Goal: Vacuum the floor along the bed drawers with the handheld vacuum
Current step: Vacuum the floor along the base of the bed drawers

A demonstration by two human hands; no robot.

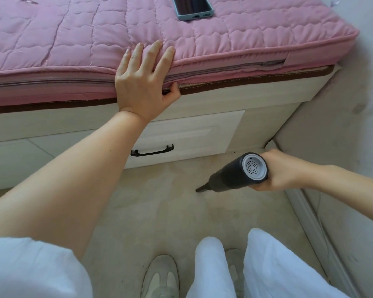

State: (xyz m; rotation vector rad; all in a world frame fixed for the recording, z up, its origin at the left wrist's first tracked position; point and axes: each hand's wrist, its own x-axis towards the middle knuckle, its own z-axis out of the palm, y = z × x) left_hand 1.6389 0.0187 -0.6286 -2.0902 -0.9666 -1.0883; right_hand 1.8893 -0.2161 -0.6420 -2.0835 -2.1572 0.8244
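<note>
My right hand point(282, 171) grips a dark grey handheld vacuum point(230, 176) with a white vented end cap facing me. Its narrow nozzle points down-left and its tip sits on or just above the beige floor point(159, 207), a short way in front of the white bed drawer point(192, 134) with a black handle point(152, 150). Dark specks of dirt lie on the floor near the nozzle and along the drawer's foot. My left hand point(144, 82) holds the edge of the pink quilted mattress point(224, 39), fingers on top, thumb tucked under it.
A phone in a grey-blue case point(192, 7) lies on the mattress at the top. A second drawer front point(15, 160) sits at the left. A pale wall and skirting point(310, 211) run along the right. My shoes point(159, 278) and white trouser legs are at the bottom.
</note>
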